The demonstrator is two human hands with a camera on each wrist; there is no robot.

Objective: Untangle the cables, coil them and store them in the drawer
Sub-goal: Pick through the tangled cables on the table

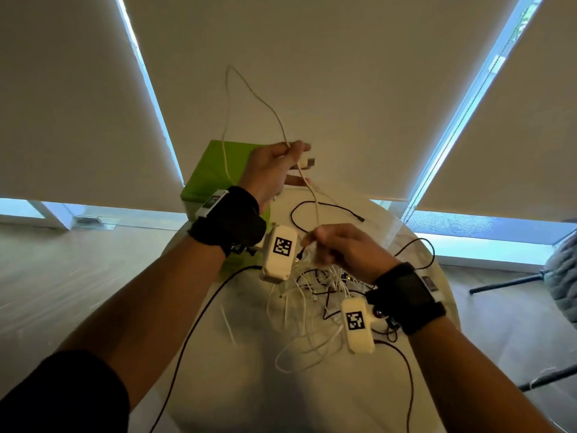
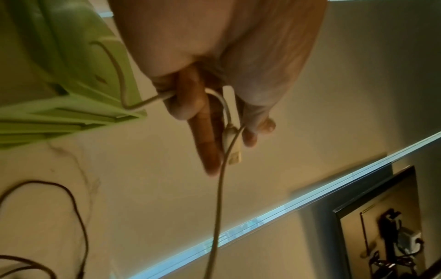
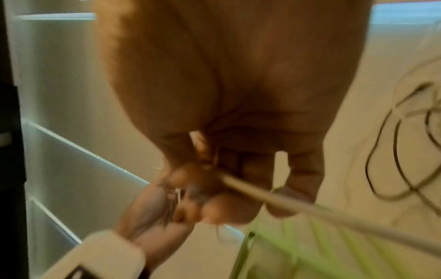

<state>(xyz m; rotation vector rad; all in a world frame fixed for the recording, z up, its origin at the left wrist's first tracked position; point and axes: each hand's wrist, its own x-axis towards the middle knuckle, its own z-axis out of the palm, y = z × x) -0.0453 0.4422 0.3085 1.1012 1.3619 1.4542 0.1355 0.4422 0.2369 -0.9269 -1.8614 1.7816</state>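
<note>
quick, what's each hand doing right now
Left hand: gripping the white cable near its USB plug.
Right hand: pinching the same cable lower down.

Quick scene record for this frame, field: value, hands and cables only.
left hand: raised, holds white cable near its USB plug
right hand: lower, pinches same white cable
cable slack: loop rises above left hand
tangle: white and black cables, on the table
black cable: lies apart, behind the hands
green box: at the table's far left
</note>
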